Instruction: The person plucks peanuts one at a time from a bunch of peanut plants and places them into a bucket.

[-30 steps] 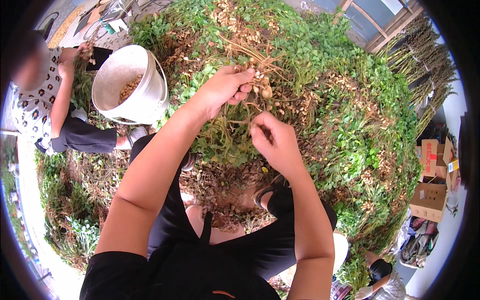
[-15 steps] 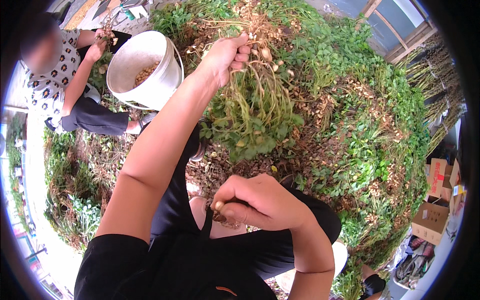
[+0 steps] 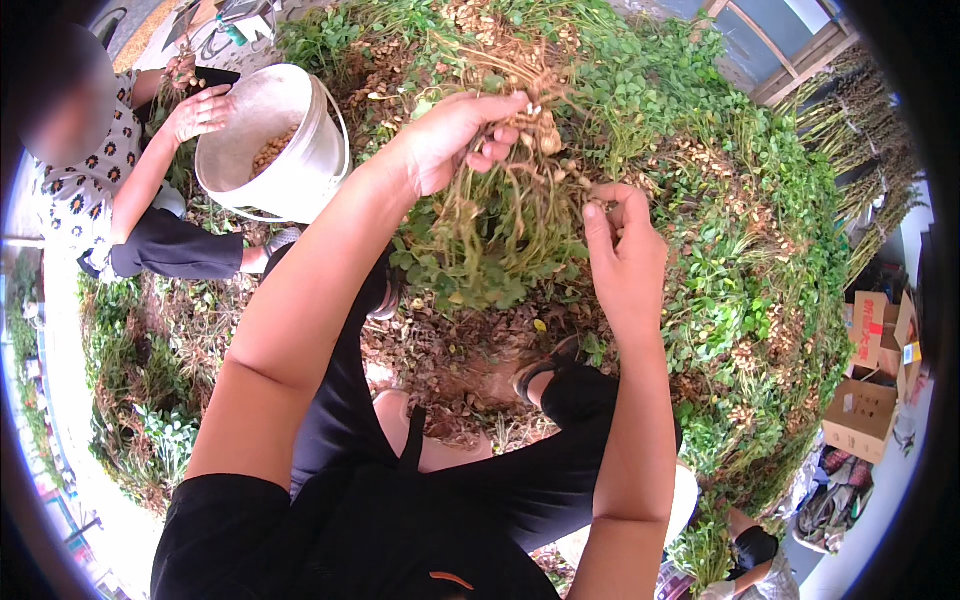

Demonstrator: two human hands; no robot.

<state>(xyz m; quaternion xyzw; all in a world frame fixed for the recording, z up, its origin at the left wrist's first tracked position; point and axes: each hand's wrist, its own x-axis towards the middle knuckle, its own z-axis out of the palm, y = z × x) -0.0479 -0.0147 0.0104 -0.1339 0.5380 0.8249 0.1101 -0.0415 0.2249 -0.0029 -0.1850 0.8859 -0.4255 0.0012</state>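
Observation:
My left hand (image 3: pixel 462 140) is closed round a pulled peanut plant (image 3: pixel 490 235), its leafy green stems hanging below the fist. Pale peanuts (image 3: pixel 543 135) and tangled roots stick out beside its fingers. At the right edge of this bunch, my right hand (image 3: pixel 628 235) pinches a peanut among the roots between thumb and fingers, which mostly cover it. Between my legs lies a pink thing (image 3: pixel 455 455), partly hidden by my clothes, so its kind cannot be told.
A white bucket (image 3: pixel 325 150) with some peanuts stands at the left. Beside it sits a co-worker (image 3: pixel 85 190) holding a peanut plant. Heaped peanut plants (image 3: pixel 740 290) cover the ground ahead and right. Cardboard boxes (image 3: pixel 860 415) stand far right; another person (image 3: pixel 755 555) shows at the lower right.
My right hand has risen from above my lap, where it held a peanut, to the bunch. My left hand still grips the plant. The co-worker's hand has moved toward the bucket rim.

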